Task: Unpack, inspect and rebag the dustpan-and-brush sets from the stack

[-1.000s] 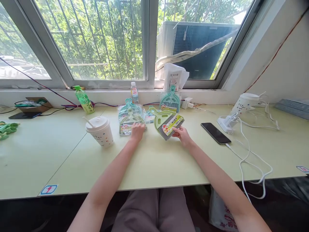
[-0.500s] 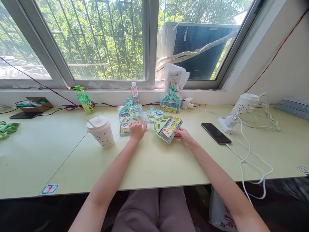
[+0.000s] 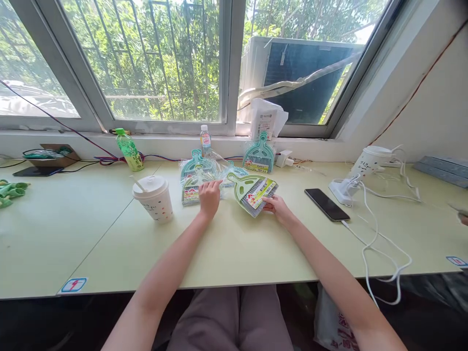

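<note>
My right hand (image 3: 277, 207) grips a light-green mini dustpan and brush set (image 3: 254, 194) by its bristle end, its handle pointing up and left and a yellow-green label showing. Close to that handle, my left hand (image 3: 210, 197) is closed, its fingers curled on what looks like a clear plastic bag (image 3: 224, 163); the grip itself is partly hidden. Beside my left hand lie a packaged green set (image 3: 190, 194) and a packaged teal set (image 3: 196, 163). Another teal set (image 3: 237, 169) lies behind the held one.
A lidded paper cup (image 3: 153, 202) stands left, a black phone (image 3: 326, 204) and white power strip (image 3: 341, 191) right. Along the window side are a green bottle (image 3: 129, 150), a small bottle (image 3: 205, 140) and an upright teal set (image 3: 259, 155). Another person's hand (image 3: 463, 218) shows at the right edge.
My left hand has turned and shifted slightly right, and clear plastic now rises behind its fingers. The held set stays nearly still. Another person's hand has appeared at the right edge.
</note>
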The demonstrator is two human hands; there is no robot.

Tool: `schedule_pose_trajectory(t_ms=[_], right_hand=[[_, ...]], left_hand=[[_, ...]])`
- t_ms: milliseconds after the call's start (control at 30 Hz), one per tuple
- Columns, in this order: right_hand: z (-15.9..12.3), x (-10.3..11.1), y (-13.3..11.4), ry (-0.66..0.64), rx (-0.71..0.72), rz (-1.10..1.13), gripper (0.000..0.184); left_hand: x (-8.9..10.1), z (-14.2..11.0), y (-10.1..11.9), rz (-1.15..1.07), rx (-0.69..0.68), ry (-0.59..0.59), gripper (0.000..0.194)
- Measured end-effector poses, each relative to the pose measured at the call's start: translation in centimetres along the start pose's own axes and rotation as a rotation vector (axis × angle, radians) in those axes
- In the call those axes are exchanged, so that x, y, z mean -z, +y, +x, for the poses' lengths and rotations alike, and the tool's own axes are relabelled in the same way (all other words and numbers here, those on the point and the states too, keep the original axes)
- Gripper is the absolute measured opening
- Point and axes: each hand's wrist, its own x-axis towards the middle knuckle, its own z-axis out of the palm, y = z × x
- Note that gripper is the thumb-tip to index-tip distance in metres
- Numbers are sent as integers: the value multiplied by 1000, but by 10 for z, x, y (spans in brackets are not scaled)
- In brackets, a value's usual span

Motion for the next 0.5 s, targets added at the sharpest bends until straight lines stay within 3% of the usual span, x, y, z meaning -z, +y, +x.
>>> schedule_pose_trajectory(t_ms=[200,333,400,500], right_hand=[[-12,-10,-9,-183,39,-32,36],[-13,-15,-7,-136,71,-7,37],[-11,-14,-5,-85,91,38,37],[-9,-11,-5,-37,118,93,35]], left_hand=[[2,-3,15,-173,-88,-57,39],[0,-8,23,-289,-172,-109,32],[-1,-11,27,-334,-169,-50,39],[-1,-11,34,-364,-71,187,65]])
